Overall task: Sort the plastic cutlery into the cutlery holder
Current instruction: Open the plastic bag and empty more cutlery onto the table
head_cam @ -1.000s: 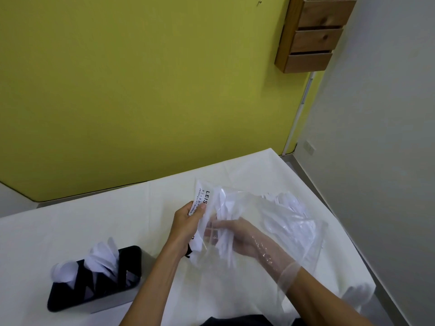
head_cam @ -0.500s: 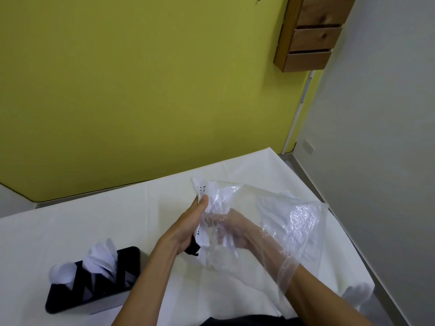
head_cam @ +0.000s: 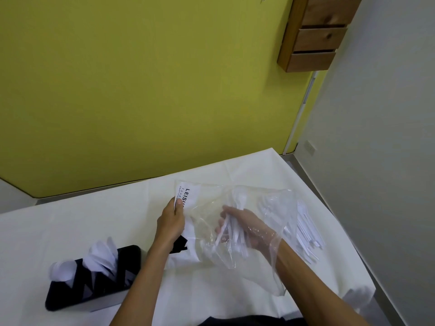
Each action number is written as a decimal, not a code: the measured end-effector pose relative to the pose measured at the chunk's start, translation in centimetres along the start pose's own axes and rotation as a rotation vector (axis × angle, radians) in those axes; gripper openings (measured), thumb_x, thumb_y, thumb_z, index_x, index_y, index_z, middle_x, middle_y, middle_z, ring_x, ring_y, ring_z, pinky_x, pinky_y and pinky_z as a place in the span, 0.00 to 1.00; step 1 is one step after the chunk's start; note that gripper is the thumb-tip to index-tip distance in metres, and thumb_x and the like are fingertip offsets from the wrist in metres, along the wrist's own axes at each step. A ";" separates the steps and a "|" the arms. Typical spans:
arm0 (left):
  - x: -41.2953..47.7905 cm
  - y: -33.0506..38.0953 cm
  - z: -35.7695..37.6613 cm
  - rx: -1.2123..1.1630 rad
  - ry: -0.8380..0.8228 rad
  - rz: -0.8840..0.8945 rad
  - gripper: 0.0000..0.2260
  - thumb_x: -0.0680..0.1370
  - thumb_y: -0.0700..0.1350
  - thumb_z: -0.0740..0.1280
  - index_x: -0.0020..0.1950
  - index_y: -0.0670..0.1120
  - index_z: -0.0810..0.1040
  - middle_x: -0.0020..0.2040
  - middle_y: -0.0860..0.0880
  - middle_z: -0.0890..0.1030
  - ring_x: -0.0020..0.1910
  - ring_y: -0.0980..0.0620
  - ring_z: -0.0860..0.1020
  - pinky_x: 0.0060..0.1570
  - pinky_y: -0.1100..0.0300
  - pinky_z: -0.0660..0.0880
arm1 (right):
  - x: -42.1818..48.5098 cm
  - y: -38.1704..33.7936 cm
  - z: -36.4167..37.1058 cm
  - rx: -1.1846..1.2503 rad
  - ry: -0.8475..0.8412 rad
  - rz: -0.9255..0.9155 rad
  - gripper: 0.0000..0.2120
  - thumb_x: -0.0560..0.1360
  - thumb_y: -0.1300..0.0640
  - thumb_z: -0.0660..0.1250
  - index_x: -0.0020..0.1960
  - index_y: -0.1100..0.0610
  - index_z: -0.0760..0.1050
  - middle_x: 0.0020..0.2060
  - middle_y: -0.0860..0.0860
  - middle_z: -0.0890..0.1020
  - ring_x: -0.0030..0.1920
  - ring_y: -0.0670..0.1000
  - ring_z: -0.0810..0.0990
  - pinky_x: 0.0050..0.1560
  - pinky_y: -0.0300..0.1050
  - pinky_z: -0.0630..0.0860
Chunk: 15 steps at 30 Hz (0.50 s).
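A clear plastic bag (head_cam: 247, 201) with a white label is held up over the white table (head_cam: 82, 220). My left hand (head_cam: 170, 221) pinches the bag's labelled edge. Inside the bag, my right hand (head_cam: 244, 228) is closed around a bundle of white plastic cutlery (head_cam: 231, 228), handles pointing down. The black cutlery holder (head_cam: 94, 285) stands at the lower left, with white spoons (head_cam: 98, 257) sticking out of its compartments. More white cutlery (head_cam: 306, 234) lies on the table to the right, partly behind the bag.
A yellow wall rises behind the table, and a grey wall stands on the right. Wooden drawers (head_cam: 317, 31) hang at the upper right. The table's right edge (head_cam: 329, 208) runs close to the loose cutlery. A small black item (head_cam: 180, 244) lies under my left wrist.
The bag has spread open wider and its label has turned back up into view. My right hand has shifted right inside it, closed on a bundle of cutlery.
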<state>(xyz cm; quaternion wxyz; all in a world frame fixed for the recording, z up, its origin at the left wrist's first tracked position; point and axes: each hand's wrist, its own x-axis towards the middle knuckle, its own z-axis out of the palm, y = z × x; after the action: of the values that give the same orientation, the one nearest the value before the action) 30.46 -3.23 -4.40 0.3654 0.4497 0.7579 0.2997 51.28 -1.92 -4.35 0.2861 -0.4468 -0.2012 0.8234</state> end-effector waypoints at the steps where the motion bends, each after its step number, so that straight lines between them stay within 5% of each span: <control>1: 0.1 0.0 0.2 0.031 0.019 0.011 0.18 0.86 0.53 0.51 0.67 0.49 0.74 0.58 0.49 0.80 0.53 0.43 0.75 0.53 0.52 0.71 | 0.1 -0.1 0.0 0.002 0.009 -0.019 0.10 0.80 0.56 0.66 0.44 0.62 0.75 0.33 0.56 0.78 0.31 0.56 0.81 0.37 0.49 0.81; 8: 2.4 -0.7 -2.0 0.196 0.228 0.029 0.20 0.85 0.55 0.53 0.66 0.44 0.75 0.58 0.38 0.81 0.55 0.35 0.78 0.50 0.48 0.73 | -1.6 -1.3 -2.5 -0.019 0.091 0.095 0.10 0.80 0.54 0.65 0.43 0.58 0.75 0.25 0.49 0.71 0.22 0.47 0.69 0.23 0.38 0.67; 11: 3.5 -0.7 -3.9 0.187 0.289 0.043 0.18 0.85 0.54 0.54 0.63 0.43 0.76 0.58 0.37 0.81 0.55 0.33 0.77 0.49 0.47 0.72 | -2.7 -1.8 -5.1 -0.374 0.245 0.083 0.07 0.79 0.56 0.66 0.46 0.60 0.77 0.26 0.50 0.71 0.22 0.47 0.66 0.23 0.37 0.63; 15: 3.7 -0.2 -4.2 0.174 0.341 -0.004 0.18 0.85 0.53 0.53 0.63 0.44 0.75 0.58 0.37 0.80 0.57 0.33 0.76 0.48 0.48 0.69 | -2.7 0.1 -7.2 -0.778 0.464 -0.014 0.09 0.75 0.56 0.67 0.50 0.62 0.75 0.32 0.53 0.80 0.26 0.49 0.72 0.26 0.40 0.69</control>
<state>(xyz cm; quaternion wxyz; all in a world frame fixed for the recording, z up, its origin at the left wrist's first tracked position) 25.67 -0.51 -3.33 0.1920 0.4206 0.8328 0.3042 58.53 -3.20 -6.44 0.1400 -0.6926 -0.4291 0.5627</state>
